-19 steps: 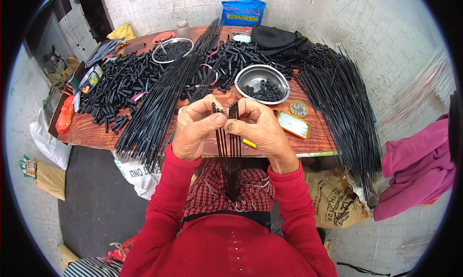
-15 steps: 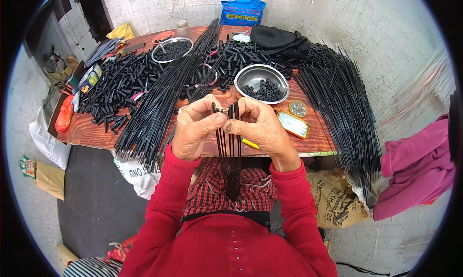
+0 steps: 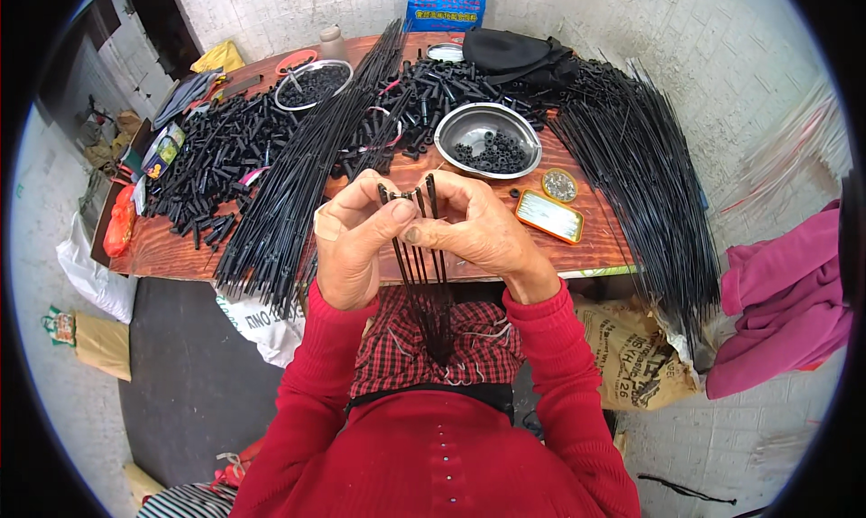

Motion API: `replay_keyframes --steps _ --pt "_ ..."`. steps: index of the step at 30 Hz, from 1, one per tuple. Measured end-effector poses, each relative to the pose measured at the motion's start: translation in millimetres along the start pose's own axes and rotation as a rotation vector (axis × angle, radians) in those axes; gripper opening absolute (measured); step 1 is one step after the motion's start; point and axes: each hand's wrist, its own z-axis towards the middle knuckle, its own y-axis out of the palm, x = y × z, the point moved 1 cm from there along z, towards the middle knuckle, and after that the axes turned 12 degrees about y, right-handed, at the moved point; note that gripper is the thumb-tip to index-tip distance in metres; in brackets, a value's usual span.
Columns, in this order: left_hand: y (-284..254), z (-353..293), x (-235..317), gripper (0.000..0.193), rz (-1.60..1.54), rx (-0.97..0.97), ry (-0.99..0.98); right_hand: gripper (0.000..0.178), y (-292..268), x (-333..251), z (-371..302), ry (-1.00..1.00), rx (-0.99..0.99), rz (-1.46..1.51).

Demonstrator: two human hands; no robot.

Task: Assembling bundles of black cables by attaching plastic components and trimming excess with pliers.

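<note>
In front of my lap hangs a bunch of thin black rods (image 3: 426,306), like umbrella ribs, narrowing together toward the lower end. Bent fingers of my left hand (image 3: 354,238) pinch the upper ends of the rods on one side. My right hand (image 3: 478,228) grips the others between thumb and fingers, both thumb tips almost meeting. A short piece of thin wire seems to run between the rod tops; fingers partly cover it. Beyond my right hand sits a steel bowl (image 3: 474,118) with small black rings (image 3: 494,155) inside.
A yellow-rimmed tin of pale pins (image 3: 548,217) and a round tin of small metal bits (image 3: 559,186) lie right of my hands. Long black rods lie bundled at left (image 3: 293,198) and right (image 3: 645,171). Black tubes (image 3: 212,162) heap across the wooden table (image 3: 167,256).
Both hands sit slightly farther left in the picture, still pinching the rods. More rod tops now show spread near my left fingers, fewer bunched at the right. The whole view has shifted slightly.
</note>
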Motion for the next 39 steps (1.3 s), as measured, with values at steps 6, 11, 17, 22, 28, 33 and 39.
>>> replay_keyframes --steps 6,11,17,22,28,33,39 --pt "6 -4 8 0.009 0.06 -0.033 0.077 0.022 16 -5 -12 -0.087 0.091 0.005" --pt "0 -2 6 0.008 -0.057 -0.127 0.042 0.029 11 5 -13 -0.053 -0.061 0.131" --pt "1 -4 5 0.01 -0.074 -0.133 0.053 0.035 13 2 -11 -0.093 -0.069 0.187" --pt "-2 -3 1 0.012 -0.085 -0.152 0.089 0.034 12 9 -9 -0.108 -0.107 0.243" --pt "-5 -4 2 0.013 -0.066 -0.174 0.093 0.032 15 14 -8 -0.114 -0.111 0.305" --pt "-10 -8 1 0.013 -0.073 -0.108 0.077 0.023 20 9 -11 -0.053 -0.086 0.178" --pt "-4 -10 -2 0.011 -0.019 0.004 0.078 0.015 25 11 -11 -0.114 0.049 0.258"
